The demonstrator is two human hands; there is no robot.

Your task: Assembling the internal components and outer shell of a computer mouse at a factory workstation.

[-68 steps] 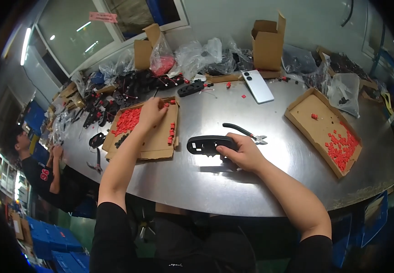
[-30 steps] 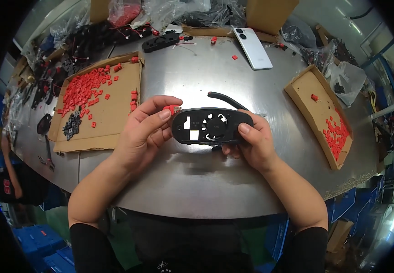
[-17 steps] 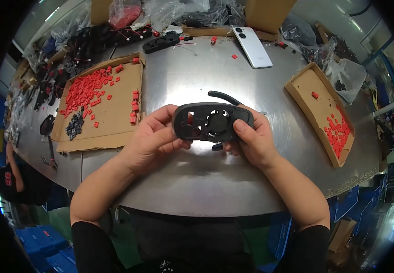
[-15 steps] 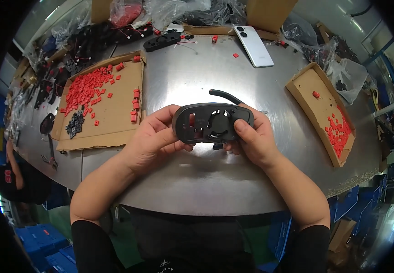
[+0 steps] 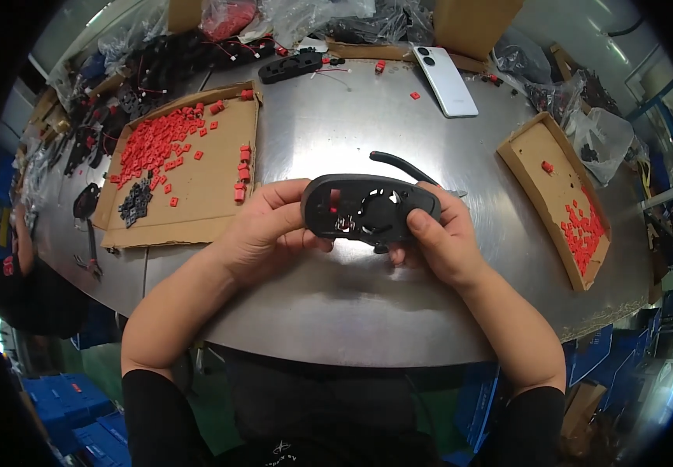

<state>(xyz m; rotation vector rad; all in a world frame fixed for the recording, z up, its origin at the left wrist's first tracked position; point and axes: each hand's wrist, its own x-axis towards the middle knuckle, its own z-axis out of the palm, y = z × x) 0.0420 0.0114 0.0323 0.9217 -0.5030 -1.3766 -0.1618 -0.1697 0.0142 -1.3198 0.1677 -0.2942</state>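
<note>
A black, rounded plastic panel [image 5: 325, 194] with rectangular slots and a round cutout is held level between my two hands above the metal table. Its left end sits in my left hand [image 5: 266, 226], fingers closed round it. Closed on the right end is my right hand [image 5: 447, 237], with the thumb pressed on the face beside the round cutout. Something red shows through a slot. Just behind the panel lies a black-handled tool [image 5: 400, 164], partly hidden by the panel and my right hand; a metal tip shows beyond the fingers.
A cardboard tray [image 5: 216, 187] of red parts lies left, another [image 5: 529, 171] right. Farther back are a white phone [image 5: 447, 84], a second black panel [image 5: 290, 68] and plastic bags. Pliers [image 5: 91, 249] lie at the left edge, where another person [image 5: 21, 288] is visible.
The panel has tilted slightly, its right end dipping, while both hands keep hold. The whole view has shifted a little, so the table's things appear farther right.
</note>
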